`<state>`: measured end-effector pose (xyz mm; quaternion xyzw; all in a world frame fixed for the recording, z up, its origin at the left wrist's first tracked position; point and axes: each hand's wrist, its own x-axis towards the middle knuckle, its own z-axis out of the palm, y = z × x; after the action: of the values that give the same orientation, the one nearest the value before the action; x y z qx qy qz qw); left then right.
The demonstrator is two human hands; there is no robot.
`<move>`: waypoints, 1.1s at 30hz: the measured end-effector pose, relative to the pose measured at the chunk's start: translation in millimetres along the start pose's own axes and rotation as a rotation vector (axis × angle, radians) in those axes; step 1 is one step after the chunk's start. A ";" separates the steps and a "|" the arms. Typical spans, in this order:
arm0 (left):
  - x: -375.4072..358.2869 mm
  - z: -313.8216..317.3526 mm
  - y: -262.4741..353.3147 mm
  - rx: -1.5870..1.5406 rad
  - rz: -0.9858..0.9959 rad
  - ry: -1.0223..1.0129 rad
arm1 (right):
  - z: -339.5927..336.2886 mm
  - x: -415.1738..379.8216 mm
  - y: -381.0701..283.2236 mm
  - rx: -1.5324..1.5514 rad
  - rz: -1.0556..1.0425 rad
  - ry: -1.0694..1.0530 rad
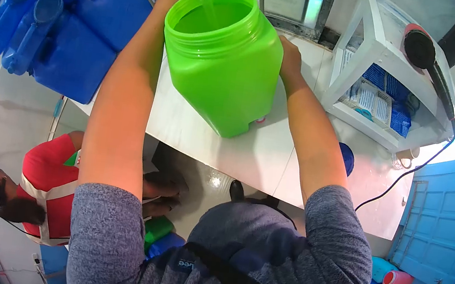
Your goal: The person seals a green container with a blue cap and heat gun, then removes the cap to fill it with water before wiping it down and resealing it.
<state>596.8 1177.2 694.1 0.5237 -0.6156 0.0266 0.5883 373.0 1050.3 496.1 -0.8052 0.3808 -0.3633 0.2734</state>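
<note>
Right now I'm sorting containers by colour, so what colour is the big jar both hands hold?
Bright green jar, clearest in the head view.

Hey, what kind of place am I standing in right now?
Probably a water-refilling shop or similar small workshop. Large blue plastic water containers are stacked on the left, a big green plastic jar sits on a white counter, and a white shelf unit stands alongside.
</note>
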 end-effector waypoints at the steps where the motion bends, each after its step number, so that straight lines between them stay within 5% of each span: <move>1: -1.6 1.6 0.7 -0.404 -0.366 -0.015 | -9.8 -6.3 -2.9 0.086 0.142 -0.069; 5: -8.4 10.3 15.0 -0.892 -0.544 0.059 | 0.6 2.3 12.1 0.112 0.149 -0.017; 7: -5.9 2.6 12.1 0.088 -0.055 -0.088 | -14.3 5.3 -11.3 0.993 0.373 -0.109; 10: 7.3 -6.5 -12.3 0.263 0.237 -0.124 | -65.6 -1.9 -70.0 1.202 0.222 0.033; 12: 17.0 -13.9 -25.4 0.314 0.353 -0.141 | -98.1 -0.1 -113.1 1.221 -0.003 -0.111; 13: 14.8 -15.1 -17.0 0.340 0.408 -0.154 | -109.6 1.5 -132.0 1.224 0.006 -0.107; 14: 12.5 -16.3 -8.3 0.365 0.464 -0.165 | -119.6 6.5 -150.4 1.112 0.038 -0.323; 15: 7.0 -24.1 21.9 0.695 0.529 -0.191 | -125.0 7.4 -160.8 0.989 0.068 -0.540; 16: -1.1 -32.0 38.4 1.030 0.577 -0.216 | -127.8 0.9 -162.5 0.989 0.069 -0.555; 17: -11.3 -39.8 40.8 1.043 0.559 -0.213 | -130.8 -8.0 -161.8 1.032 0.004 -0.536; 19: -36.0 -60.8 34.8 0.915 0.206 -0.069 | -133.8 -30.5 -152.8 1.082 -0.066 -0.541; 21: -86.3 -54.1 42.0 0.368 0.063 0.330 | -127.2 -68.5 -128.4 0.569 -0.205 -0.166; 22: -120.7 -56.4 60.1 0.281 -0.119 0.276 | -121.2 -102.1 -137.1 0.651 -0.274 -0.014; 24: -188.1 -25.9 95.5 0.121 -0.084 0.435 | -97.1 -126.3 -136.8 0.481 -0.580 0.154; 27: -262.8 22.7 138.4 -0.016 -0.119 0.614 | -54.8 -150.0 -140.7 -0.174 -1.035 0.368; 30: -275.7 43.9 152.1 0.054 0.051 0.592 | -57.2 -143.9 -176.1 -0.197 -1.117 0.346; 33: -262.4 56.7 167.5 -0.088 0.023 0.577 | -51.1 -148.3 -200.9 -0.201 -1.079 0.375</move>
<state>380.9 1376.8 577.1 0.4616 -0.4294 0.1545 0.7607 349.6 1275.0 614.3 -0.8292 -0.0089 -0.5498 -0.1002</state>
